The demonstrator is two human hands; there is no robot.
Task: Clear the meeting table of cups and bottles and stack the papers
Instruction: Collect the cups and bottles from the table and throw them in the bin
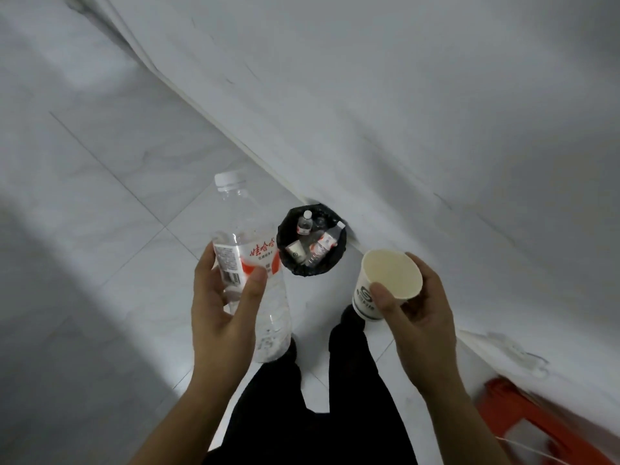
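Observation:
My left hand grips a clear plastic bottle with a white cap and a red-and-white label, held upright and tilted slightly left. My right hand holds an empty white paper cup by its rim and side, mouth up. Both are held above the floor, near a small bin lined with a black bag that stands between them, farther ahead. Inside the bin lie two similar bottles and a paper cup.
The bin stands against a white wall that runs diagonally from top left to lower right. The floor is pale grey tile. My dark trouser legs and shoes are below. An orange object lies at the lower right.

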